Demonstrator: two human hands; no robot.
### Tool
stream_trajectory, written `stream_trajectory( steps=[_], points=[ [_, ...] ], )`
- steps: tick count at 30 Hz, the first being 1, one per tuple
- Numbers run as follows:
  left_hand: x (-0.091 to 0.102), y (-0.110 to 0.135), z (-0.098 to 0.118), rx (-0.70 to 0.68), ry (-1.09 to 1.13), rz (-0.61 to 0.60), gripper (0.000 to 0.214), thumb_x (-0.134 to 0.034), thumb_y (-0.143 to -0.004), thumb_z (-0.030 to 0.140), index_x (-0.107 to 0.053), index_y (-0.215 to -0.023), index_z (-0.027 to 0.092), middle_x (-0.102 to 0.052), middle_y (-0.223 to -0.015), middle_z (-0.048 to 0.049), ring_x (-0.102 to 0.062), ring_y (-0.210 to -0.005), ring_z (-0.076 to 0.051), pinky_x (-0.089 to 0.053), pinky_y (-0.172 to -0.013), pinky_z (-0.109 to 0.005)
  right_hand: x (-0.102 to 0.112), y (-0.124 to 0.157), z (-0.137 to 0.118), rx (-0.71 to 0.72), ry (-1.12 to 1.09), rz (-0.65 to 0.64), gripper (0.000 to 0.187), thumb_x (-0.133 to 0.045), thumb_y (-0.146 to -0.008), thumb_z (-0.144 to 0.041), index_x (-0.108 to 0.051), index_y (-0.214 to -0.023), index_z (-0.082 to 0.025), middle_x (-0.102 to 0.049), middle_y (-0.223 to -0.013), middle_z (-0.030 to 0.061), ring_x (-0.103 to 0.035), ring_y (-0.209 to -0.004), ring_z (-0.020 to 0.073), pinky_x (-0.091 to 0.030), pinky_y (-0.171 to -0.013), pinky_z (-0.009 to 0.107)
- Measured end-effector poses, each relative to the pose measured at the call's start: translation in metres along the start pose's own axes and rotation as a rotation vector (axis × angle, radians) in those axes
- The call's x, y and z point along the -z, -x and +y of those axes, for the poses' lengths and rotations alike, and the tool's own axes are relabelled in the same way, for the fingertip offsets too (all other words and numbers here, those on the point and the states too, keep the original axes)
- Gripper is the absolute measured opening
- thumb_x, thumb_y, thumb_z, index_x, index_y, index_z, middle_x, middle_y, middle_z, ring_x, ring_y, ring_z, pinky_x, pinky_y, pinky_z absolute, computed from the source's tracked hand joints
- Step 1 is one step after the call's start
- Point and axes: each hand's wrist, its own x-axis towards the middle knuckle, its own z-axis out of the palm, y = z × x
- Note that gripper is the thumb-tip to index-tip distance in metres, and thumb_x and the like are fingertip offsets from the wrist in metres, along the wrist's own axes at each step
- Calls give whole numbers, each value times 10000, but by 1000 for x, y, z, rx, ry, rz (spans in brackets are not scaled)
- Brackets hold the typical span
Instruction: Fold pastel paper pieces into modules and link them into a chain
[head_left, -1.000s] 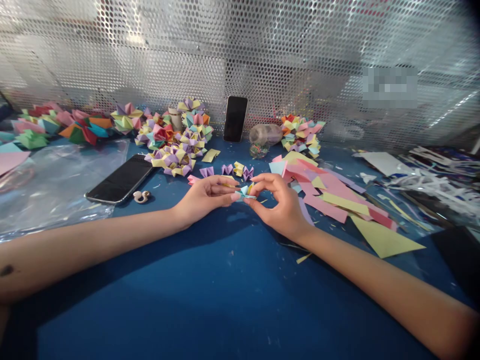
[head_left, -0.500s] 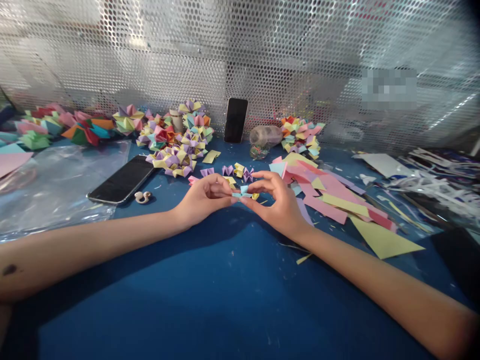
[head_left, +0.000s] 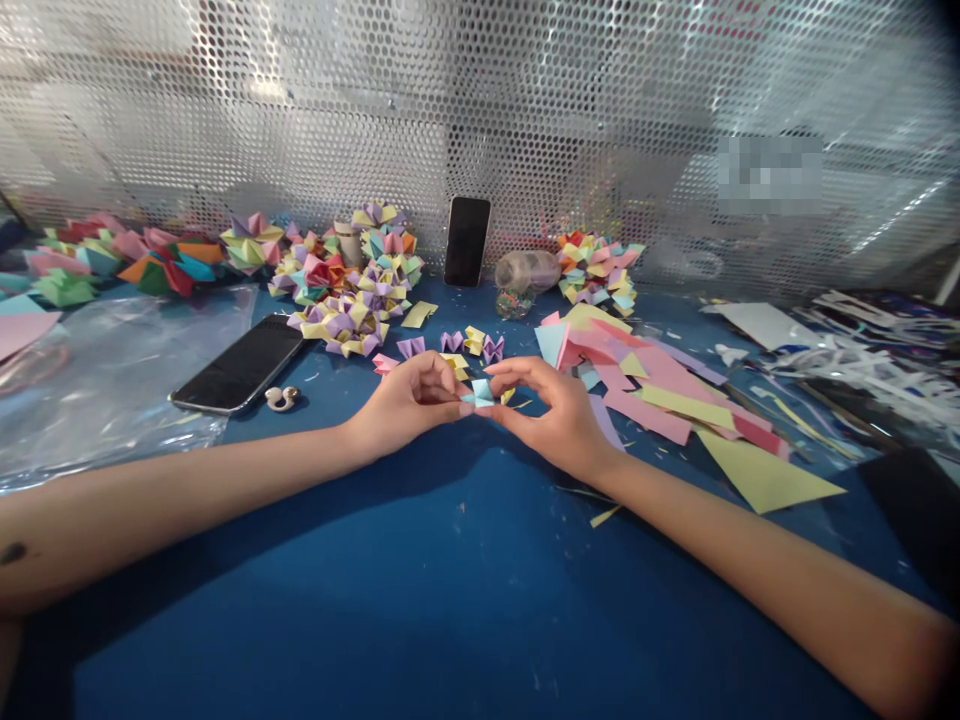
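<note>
A small light-blue folded paper piece (head_left: pixel 481 392) is held just above the blue table, between both hands. My left hand (head_left: pixel 409 405) pinches its left side between thumb and fingers. At its right side, the thumb and fingertips of my right hand (head_left: pixel 551 410) close on the paper. Just beyond the fingers lie several small folded paper pieces: a purple one (head_left: pixel 493 349), a yellow one (head_left: pixel 474 340) and a pink one (head_left: pixel 385 364). Fingers partly cover a yellow piece (head_left: pixel 454 366).
Paper sheets and strips (head_left: pixel 660 385) spread out at the right. A phone (head_left: pixel 238 365) and earbuds (head_left: pixel 283 399) lie left, beside clear plastic (head_left: pixel 127 370). Folded-paper clusters (head_left: pixel 349 320) line the back. Another phone (head_left: pixel 466 242) stands against the perforated metal panel (head_left: pixel 405 100), near a plastic bottle (head_left: pixel 529 268).
The light-blue paper has turned between my fingers, so a broader face of it now shows. Both hands keep nearly the same place, and the view has shifted slightly.
</note>
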Motion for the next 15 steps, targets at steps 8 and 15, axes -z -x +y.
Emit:
stream_trajectory(
  steps=[8,15],
  points=[
    [-1,0,4,-50,-174,-82,237,-652,-760,267,-652,-965,147,-642,-1021,-74,-602,-941,-181,-460,-863,-308,-1,2,-1,46,47,-45,349,-642,-730,-209,-500,-1048,-225,-642,-797,-8,-631,-804,159,-492,-766,304],
    [0,0,1,18,-189,-28,188,-641,-770,308,-614,-818,129,-600,-775,-14,-567,-677,-105,-474,-656,-239,0,0,0,18,-93,-46,380,-671,-754,-287,-476,-1074,-224,-644,-829,-1,-620,-804,148,-473,-790,309]
  ],
)
